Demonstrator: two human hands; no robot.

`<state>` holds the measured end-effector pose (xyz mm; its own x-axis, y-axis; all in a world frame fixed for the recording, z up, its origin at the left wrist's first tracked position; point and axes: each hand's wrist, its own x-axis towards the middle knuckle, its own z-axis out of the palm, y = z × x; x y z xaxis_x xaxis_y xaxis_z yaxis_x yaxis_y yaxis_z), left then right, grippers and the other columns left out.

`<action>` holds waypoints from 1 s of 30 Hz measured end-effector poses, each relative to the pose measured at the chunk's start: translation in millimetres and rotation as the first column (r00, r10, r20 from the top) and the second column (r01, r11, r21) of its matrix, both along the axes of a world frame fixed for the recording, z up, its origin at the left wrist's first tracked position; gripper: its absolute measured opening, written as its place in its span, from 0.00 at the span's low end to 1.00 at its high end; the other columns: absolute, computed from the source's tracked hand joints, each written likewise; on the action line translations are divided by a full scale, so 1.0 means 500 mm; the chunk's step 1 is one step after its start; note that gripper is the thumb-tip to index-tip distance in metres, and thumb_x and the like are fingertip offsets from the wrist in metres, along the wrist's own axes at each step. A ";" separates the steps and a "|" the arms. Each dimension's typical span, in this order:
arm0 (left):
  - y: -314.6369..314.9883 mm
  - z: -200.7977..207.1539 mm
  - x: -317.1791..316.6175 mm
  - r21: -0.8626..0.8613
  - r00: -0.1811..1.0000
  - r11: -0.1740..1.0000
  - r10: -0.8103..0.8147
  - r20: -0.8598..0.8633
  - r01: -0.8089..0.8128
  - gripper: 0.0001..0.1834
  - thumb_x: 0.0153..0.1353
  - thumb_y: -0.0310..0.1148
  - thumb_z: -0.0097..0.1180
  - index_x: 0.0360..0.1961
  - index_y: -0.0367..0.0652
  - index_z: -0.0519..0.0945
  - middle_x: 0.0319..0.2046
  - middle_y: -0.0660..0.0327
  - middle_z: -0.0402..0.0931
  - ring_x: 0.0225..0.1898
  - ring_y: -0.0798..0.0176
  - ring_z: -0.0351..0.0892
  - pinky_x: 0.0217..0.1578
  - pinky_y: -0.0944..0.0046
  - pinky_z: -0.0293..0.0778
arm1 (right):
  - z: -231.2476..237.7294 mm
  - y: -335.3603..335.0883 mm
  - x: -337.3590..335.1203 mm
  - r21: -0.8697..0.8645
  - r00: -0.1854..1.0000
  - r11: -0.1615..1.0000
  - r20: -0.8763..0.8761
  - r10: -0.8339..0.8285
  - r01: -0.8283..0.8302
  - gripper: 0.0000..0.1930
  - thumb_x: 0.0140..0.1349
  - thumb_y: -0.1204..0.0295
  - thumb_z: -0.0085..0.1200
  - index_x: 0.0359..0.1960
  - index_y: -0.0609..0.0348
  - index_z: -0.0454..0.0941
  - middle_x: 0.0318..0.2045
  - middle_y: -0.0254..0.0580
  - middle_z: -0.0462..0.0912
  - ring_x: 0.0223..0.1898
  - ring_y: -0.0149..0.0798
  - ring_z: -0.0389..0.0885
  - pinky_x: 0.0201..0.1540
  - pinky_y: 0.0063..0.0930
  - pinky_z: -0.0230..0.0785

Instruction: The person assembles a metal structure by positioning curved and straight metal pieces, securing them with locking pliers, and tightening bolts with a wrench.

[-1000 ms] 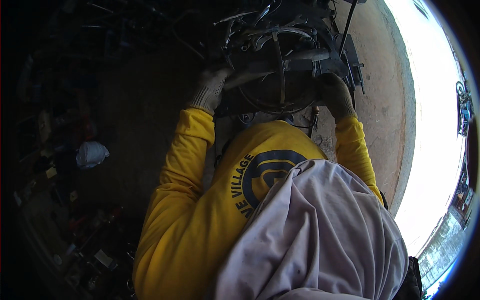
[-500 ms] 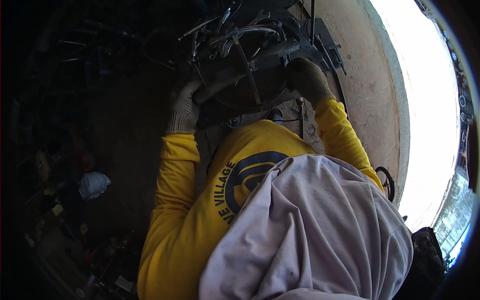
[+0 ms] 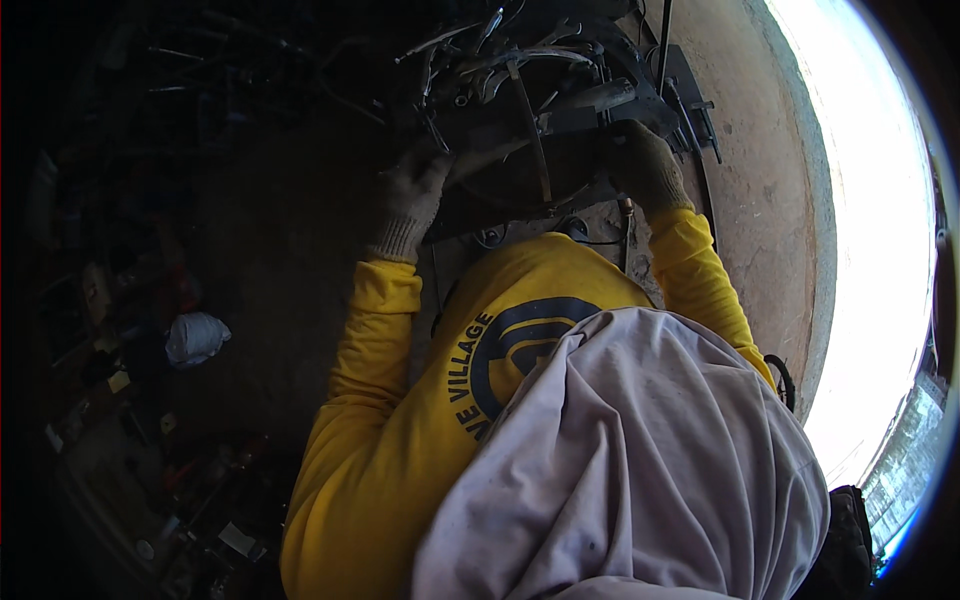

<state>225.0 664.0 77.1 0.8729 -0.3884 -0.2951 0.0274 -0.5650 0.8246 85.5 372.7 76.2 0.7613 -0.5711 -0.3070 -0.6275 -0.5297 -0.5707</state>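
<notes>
Both of my hands wear knitted work gloves and reach to a dark metal work stand in front of me. My left hand (image 3: 412, 205) is at the near left side of the stand, beside the end of a grey bar (image 3: 485, 158). Its fingers are smeared by motion, and a slim metal tool (image 3: 432, 128) ends right at them. My right hand (image 3: 645, 168) lies at the stand's right side with its fingers curled into shadow; what they hold is hidden. Between the hands, a thin curved metal strip (image 3: 530, 130) crosses a dark round surface (image 3: 515, 185).
Several wrenches (image 3: 530, 55) lie heaped at the stand's far side. An upright rod (image 3: 664, 45) and a metal bracket (image 3: 705, 105) stand at its right. A white bundle (image 3: 195, 338) sits on the left amid dark clutter. Bare ground (image 3: 765, 150) runs along the right.
The whole view has shifted, so the stand and my hands appear farther right. My left hand has moved slightly inward, toward the slim tool. My right hand keeps its place at the stand.
</notes>
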 end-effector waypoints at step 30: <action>0.008 -0.038 -0.009 0.607 0.414 0.754 -0.651 0.637 0.251 0.34 0.55 0.51 0.67 0.58 0.45 0.74 0.52 0.48 0.78 0.50 0.46 0.80 0.51 0.53 0.77 | 0.004 -0.002 -0.060 0.103 0.989 0.989 0.118 0.094 -0.106 0.22 0.57 0.58 0.63 0.53 0.48 0.80 0.43 0.48 0.86 0.45 0.50 0.85 0.48 0.37 0.77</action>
<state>220.4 668.1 57.9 0.5220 -0.8339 0.1794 -0.8521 -0.5192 0.0661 55.5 371.9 78.1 0.8459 -0.4585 -0.2724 -0.5033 -0.5174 -0.6920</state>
